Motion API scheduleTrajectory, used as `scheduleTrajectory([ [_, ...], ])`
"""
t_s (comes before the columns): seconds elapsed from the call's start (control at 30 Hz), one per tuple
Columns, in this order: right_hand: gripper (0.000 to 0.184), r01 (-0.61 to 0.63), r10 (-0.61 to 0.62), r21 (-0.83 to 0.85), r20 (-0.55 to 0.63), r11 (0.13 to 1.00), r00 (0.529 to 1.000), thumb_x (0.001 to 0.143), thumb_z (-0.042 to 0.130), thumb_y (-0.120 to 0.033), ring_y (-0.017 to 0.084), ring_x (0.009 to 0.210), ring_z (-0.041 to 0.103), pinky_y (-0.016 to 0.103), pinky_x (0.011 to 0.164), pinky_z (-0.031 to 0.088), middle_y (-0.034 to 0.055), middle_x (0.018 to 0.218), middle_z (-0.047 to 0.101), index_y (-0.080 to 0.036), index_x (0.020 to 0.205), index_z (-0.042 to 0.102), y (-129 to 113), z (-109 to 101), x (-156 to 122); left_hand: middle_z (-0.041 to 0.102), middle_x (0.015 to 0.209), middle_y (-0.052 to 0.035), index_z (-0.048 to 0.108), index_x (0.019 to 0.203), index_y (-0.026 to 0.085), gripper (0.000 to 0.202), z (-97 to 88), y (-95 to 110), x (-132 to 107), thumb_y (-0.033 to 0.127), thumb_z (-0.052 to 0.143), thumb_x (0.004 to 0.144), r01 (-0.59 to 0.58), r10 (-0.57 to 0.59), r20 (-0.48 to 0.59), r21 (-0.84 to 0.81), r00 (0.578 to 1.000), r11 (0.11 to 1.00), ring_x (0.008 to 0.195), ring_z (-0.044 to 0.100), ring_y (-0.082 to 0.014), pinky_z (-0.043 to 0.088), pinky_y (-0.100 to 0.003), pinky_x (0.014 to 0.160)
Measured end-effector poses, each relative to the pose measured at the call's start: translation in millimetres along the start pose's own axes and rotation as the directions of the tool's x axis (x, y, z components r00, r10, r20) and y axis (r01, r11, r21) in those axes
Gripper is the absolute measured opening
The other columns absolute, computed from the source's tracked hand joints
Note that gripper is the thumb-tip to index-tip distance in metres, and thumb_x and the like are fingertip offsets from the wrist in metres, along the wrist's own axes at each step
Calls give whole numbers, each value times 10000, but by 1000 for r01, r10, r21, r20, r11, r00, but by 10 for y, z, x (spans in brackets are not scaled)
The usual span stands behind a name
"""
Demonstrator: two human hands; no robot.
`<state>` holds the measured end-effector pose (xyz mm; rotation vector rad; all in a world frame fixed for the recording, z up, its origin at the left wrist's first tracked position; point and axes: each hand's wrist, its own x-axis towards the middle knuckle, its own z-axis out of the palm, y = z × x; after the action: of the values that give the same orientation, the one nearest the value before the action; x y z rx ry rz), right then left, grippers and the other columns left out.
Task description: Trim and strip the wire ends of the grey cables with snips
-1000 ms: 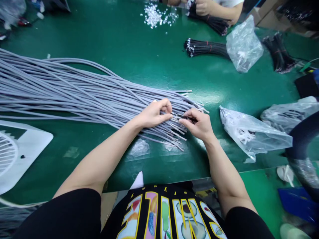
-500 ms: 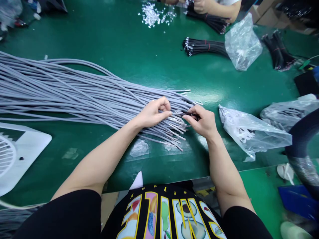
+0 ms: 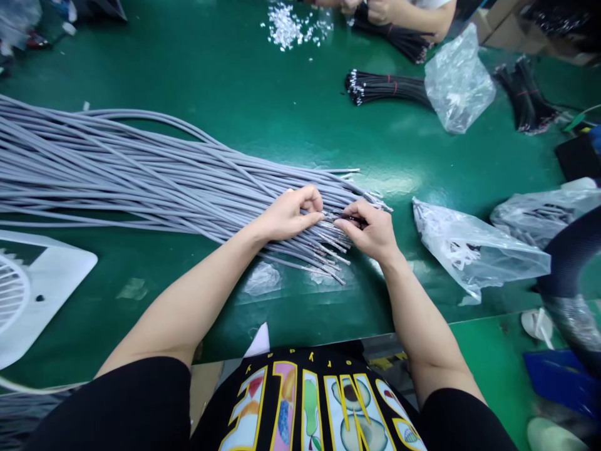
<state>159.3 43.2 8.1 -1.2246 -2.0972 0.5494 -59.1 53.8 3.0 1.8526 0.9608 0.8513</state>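
Note:
A thick bundle of grey cables (image 3: 178,166) runs across the table from the left, its stripped ends showing silvery, frayed shielding (image 3: 335,241). My left hand (image 3: 293,214) rests over the bundle near these ends, thumb and forefinger pinched on one grey cable. Just right of it, my right hand (image 3: 374,233) is closed around a slim black tool (image 3: 360,221), mostly hidden by the fingers. The tool's tip is close to the pinched cable's end; whether they touch I cannot make out.
Plastic bags (image 3: 474,250) with white pieces lie at right. Farther back are tied black cables (image 3: 389,88), a clear bag (image 3: 460,81) and a pile of silvery scraps (image 3: 291,28). Another person's hands (image 3: 380,11) work at the far edge. A white fan (image 3: 61,275) lies at left.
My right hand has moved left with the black tool, closer to my left hand, covering the frayed end seen before. My left hand has hardly moved.

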Motion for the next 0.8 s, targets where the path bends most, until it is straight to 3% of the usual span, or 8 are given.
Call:
scheduleTrajectory([
  [0.17, 162, -41, 44, 71, -49, 997, 998, 744, 698, -311, 89, 511, 449, 229, 522, 350, -43, 582, 543, -186, 730, 597, -9, 19, 0, 553, 634, 35, 531, 804, 158, 155, 3, 10, 2, 293, 608, 801, -23, 23, -17, 3, 1000, 1000, 579, 516, -84, 367, -200, 552],
  [0.33, 155, -49, 53, 135, -25, 990, 998, 739, 691, -315, 86, 519, 449, 228, 520, 353, -42, 606, 562, -190, 727, 601, -49, -27, -4, 611, 681, 13, 594, 809, 139, 153, 23, 33, 13, 291, 599, 809, -37, 37, -50, 7, 998, 999, 612, 542, -86, 403, -202, 600],
  [0.43, 139, -59, 70, 140, -76, 988, 995, 724, 691, -293, 87, 530, 454, 229, 533, 359, -44, 615, 569, -189, 717, 599, -28, -37, 12, 643, 700, 6, 635, 815, 137, 140, 36, 24, 20, 269, 588, 811, -60, 62, -52, 38, 997, 997, 619, 555, -91, 417, -206, 621],
  [0.6, 143, -44, 54, 156, -60, 987, 997, 724, 678, -307, 96, 549, 483, 236, 548, 377, -33, 637, 584, -186, 724, 601, 21, -14, 31, 708, 801, -22, 698, 895, 164, 200, 37, -14, 27, 265, 534, 841, -137, 140, -13, 131, 990, 982, 692, 601, -121, 438, -239, 686],
  [0.8, 169, -43, 48, 100, -46, 994, 998, 750, 657, -356, 116, 580, 511, 250, 573, 402, -20, 644, 594, -198, 736, 598, 12, -16, 11, 720, 824, -28, 727, 951, 208, 262, 29, 4, 27, 292, 490, 878, -107, 108, 7, 224, 994, 969, 750, 594, -144, 405, -284, 795],
])
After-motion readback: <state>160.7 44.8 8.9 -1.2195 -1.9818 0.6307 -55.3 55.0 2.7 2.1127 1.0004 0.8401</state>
